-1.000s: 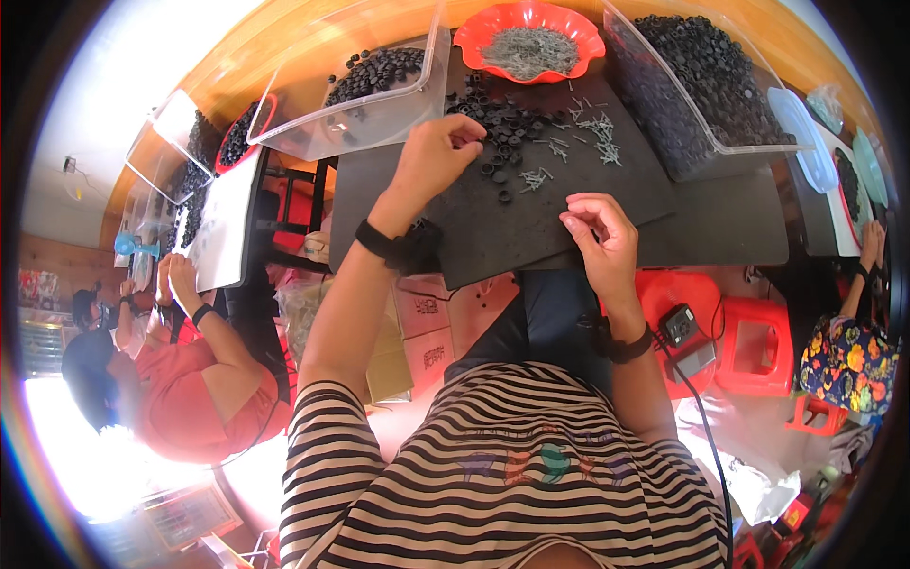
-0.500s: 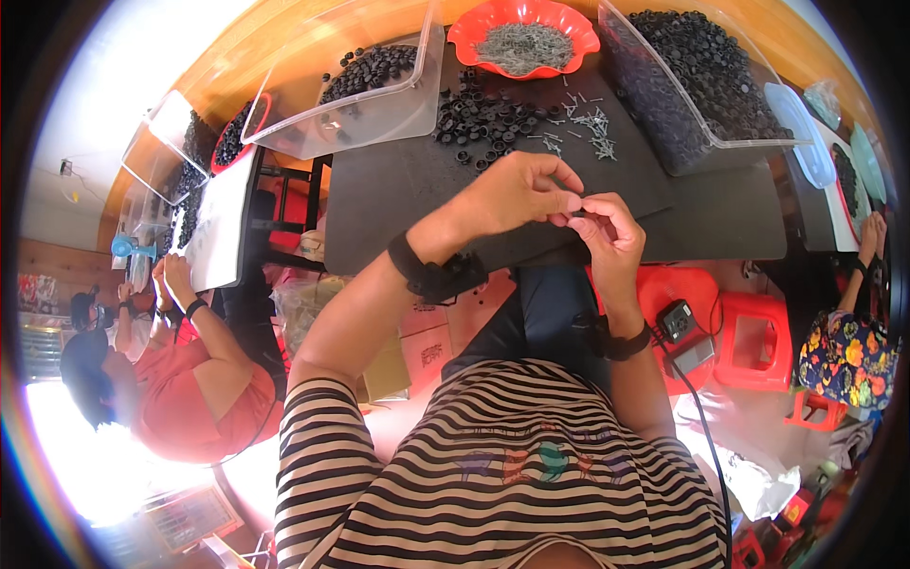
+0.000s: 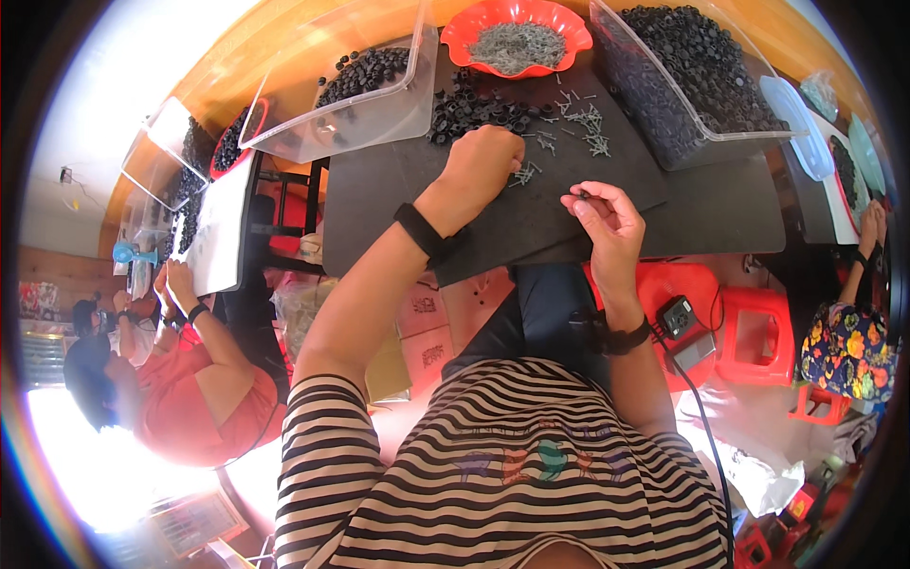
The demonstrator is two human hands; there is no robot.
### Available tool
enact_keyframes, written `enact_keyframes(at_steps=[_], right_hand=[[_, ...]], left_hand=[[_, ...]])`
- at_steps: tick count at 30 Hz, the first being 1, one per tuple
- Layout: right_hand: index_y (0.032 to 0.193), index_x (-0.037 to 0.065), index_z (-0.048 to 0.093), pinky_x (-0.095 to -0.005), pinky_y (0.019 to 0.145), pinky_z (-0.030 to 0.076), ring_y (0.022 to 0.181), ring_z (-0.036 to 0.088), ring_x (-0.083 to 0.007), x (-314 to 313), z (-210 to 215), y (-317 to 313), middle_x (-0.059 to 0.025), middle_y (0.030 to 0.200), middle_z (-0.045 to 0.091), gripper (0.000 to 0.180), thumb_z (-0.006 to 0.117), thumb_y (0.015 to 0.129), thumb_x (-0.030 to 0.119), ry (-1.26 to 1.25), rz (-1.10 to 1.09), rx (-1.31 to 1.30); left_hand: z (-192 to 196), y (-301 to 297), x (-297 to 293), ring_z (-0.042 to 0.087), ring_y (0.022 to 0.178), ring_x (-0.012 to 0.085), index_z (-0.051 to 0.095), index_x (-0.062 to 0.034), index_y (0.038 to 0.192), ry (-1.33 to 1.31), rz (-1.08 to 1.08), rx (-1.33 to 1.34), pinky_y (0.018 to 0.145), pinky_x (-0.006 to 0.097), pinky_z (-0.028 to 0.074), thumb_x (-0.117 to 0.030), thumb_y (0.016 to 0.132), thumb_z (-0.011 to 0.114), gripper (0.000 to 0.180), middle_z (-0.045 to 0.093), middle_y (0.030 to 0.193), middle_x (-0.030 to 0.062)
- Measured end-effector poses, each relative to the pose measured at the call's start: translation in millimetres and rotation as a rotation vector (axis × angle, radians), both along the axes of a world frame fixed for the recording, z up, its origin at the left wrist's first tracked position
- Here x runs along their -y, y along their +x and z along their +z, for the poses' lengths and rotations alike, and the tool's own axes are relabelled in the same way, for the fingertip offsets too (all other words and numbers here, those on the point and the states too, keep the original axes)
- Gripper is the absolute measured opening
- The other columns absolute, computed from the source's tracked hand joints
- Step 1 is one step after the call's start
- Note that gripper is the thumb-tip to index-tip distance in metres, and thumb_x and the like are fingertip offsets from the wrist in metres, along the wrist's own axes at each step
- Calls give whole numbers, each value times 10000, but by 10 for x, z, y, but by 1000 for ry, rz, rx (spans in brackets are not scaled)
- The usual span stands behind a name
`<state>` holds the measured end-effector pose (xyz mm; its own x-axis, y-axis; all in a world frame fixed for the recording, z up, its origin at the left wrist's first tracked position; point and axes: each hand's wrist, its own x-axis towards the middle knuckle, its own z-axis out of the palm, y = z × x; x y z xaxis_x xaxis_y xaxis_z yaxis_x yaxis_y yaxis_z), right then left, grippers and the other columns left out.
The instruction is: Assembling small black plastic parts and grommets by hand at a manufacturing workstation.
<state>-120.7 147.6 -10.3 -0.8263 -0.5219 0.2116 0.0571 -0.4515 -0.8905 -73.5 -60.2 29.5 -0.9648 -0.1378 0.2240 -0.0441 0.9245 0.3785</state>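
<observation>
My left hand (image 3: 476,169) is over the black mat, fingers curled down in a pinch beside a few loose grey screws (image 3: 526,174). Its fingertips are mostly hidden behind the hand, so what they grip does not show. Just beyond it lies a pile of small round black caps (image 3: 479,112). Between the thumb and fingers of my right hand (image 3: 614,223) is a small black cap (image 3: 583,195), held above the mat's near right part. More grey screws (image 3: 590,128) are scattered further back.
A red wavy-rimmed bowl (image 3: 450,36) of screws stands at the back. Clear plastic bins with black caps flank it, left (image 3: 379,121) and right (image 3: 703,152). Co-workers sit at far left (image 3: 204,379) and far right (image 3: 848,351). A red stool (image 3: 758,332) stands below the table.
My hands were together at the black cap. My left hand has moved away, left and forward, down to the screws and caps. My right hand keeps the cap nearly in place.
</observation>
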Motion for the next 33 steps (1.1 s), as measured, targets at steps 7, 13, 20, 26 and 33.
enact_keyframes(at_steps=[7, 13, 20, 26, 33], right_hand=[[1017, -43, 602, -296, 845, 531, 915, 665, -212, 17, -15, -35, -133, 1019, 637, 166, 597, 856, -83, -38, 13, 87], [966, -17, 568, -297, 826, 537, 895, 659, -203, -4, -71, -53, -137, 1041, 619, 150, 610, 842, -91, -111, 11, 32], [959, -25, 592, -309, 840, 534, 893, 631, -181, -24, -74, -67, -104, 1005, 600, 157, 600, 831, -116, -119, 40, -23], [950, -34, 614, -316, 849, 532, 917, 610, -160, -19, -71, -52, -93, 1017, 593, 152, 613, 824, -120, -103, 49, -62], [1053, -15, 558, -266, 793, 524, 871, 614, -133, -17, -34, 4, -116, 998, 629, 260, 657, 823, -82, 0, 95, -83]], left_hand=[[-8, 20, -2, 621, 767, 349, 617, -23, 833, -50, -12, -5, 672, 426, 481, -95, 782, 639, 91, 631, 798, 151], [102, 82, 66, 631, 726, 300, 621, -14, 885, 178, 14, -95, 649, 362, 492, -44, 827, 606, 66, 642, 813, 155], [351, 269, -11, 586, 740, 67, 646, -16, 1040, 762, 107, -25, 674, 234, 490, -80, 905, 613, 153, 636, 803, 7], [199, 409, -272, 587, 804, 71, 649, -20, 1024, 1140, 14, -161, 717, 219, 484, -101, 923, 610, 136, 639, 865, 7], [127, 436, -633, 623, 797, 81, 649, -12, 1011, 1265, 19, -162, 707, 214, 502, -68, 904, 633, 122, 656, 893, 24]])
